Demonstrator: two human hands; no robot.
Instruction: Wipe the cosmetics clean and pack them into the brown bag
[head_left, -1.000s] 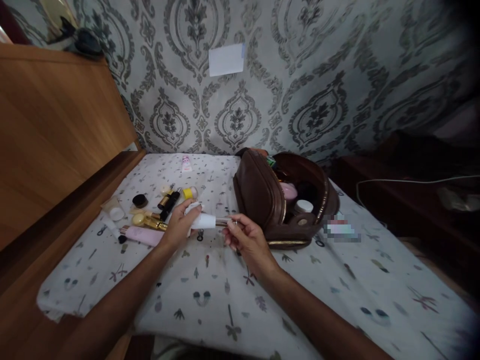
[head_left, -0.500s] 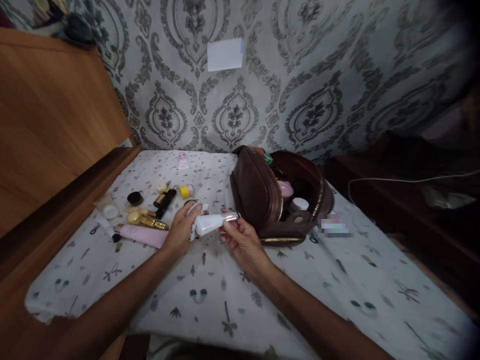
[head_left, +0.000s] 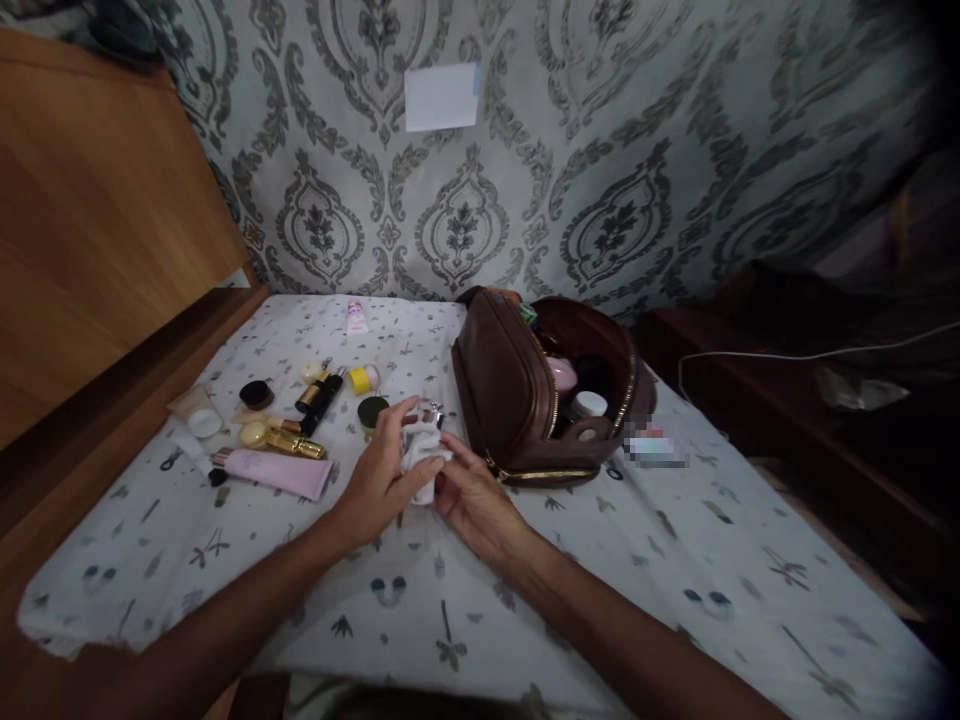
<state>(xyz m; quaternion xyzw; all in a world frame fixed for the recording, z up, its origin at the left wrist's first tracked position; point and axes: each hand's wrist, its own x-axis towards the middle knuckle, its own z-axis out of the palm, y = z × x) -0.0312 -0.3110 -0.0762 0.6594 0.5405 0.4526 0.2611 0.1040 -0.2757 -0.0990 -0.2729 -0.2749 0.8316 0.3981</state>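
My left hand (head_left: 382,470) is closed round a crumpled white cloth (head_left: 421,445), pressing it against a small white cosmetic bottle. The silver cap (head_left: 435,412) of that bottle pokes out above the cloth, and most of its body is covered. From the other side, my right hand (head_left: 476,500) grips the bottle's lower part with curled fingers. Just behind my left hand lies a dark round jar lid (head_left: 373,410). An open brown leather bag (head_left: 502,390) stands beyond my right hand, with a pink item (head_left: 562,375) and a white-lidded jar (head_left: 589,404) inside.
On the patterned white sheet (head_left: 442,640), to the left, lie a pink tube (head_left: 277,473), a gold bottle (head_left: 296,443), a black tube (head_left: 324,402), a yellow-capped item (head_left: 364,379) and a dark jar (head_left: 256,394). A small pink-white tube (head_left: 356,318) rests near the wall.
The bottle has turned from lying sideways to cap away from me. The cloth now wraps its front, and my right hand has moved from the cap to the lower body.
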